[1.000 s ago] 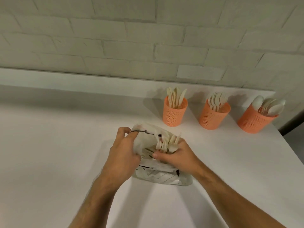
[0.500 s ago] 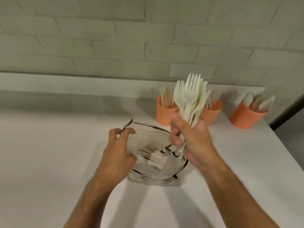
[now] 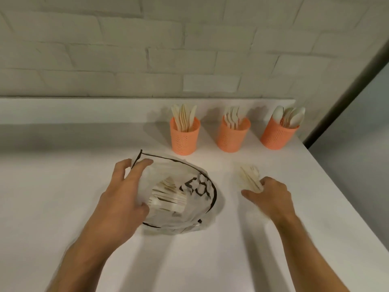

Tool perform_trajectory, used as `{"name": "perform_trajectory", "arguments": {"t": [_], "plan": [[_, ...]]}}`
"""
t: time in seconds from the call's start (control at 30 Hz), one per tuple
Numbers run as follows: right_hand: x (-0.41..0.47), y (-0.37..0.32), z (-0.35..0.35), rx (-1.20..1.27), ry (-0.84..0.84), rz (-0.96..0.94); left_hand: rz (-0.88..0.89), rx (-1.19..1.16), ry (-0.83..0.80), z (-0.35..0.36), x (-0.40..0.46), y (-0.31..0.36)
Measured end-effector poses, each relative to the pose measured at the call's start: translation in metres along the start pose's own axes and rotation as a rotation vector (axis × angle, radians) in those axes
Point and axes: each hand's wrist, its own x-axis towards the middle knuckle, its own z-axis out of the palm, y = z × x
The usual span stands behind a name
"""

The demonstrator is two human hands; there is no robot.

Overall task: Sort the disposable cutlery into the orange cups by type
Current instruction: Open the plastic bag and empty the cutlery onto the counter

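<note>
Fingers of my right hand curl round the handles of a bundle of cutlery lying on the white counter, right of the bag; blur hides which types are in it. My left hand grips the rim of the clear, black-edged bag, fingers hooked over its edge and holding the mouth open.

Risk, as I judge it: the bundle looks loosely gathered and could fan out or slide toward the counter's right edge if I let go carelessly, and mixed pieces lifted together could land in the wrong cup. Release the rim and the bag's mouth may collapse over what remains.

Inside the bag lies a pale heap of cutlery. Three orange cups stand near the wall: the left cup seems to hold knives, the middle cup forks, the right cup spoons.
</note>
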Motion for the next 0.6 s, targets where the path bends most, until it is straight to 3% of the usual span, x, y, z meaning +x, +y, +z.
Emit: {"name": "perform_trajectory", "arguments": {"t": [0.1, 0.17, 0.3, 0.4, 0.47, 0.6], "plan": [[-0.003, 0.004, -0.007, -0.095, -0.089, 0.023, 0.028, 0.085, -0.034, -0.006, -0.003, 0.001], [-0.008, -0.002, -0.017, -0.121, -0.06, -0.012, 0.108, 0.144, 0.003, -0.009, -0.003, -0.001], [-0.046, -0.05, -0.049, 0.202, 0.115, -0.418, 0.142, -0.087, 0.167, -0.017, 0.009, -0.004], [-0.096, -0.103, -0.059, 0.438, -0.148, -0.701, 0.024, -0.198, 0.205, -0.019, 0.028, -0.006], [-0.111, -0.127, -0.036, 0.303, -0.305, -0.82, -0.063, -0.366, 0.152, -0.022, 0.037, -0.011], [-0.095, -0.151, 0.027, -0.112, -0.337, -0.927, -0.227, -0.761, -0.037, -0.027, 0.039, -0.014]]}}
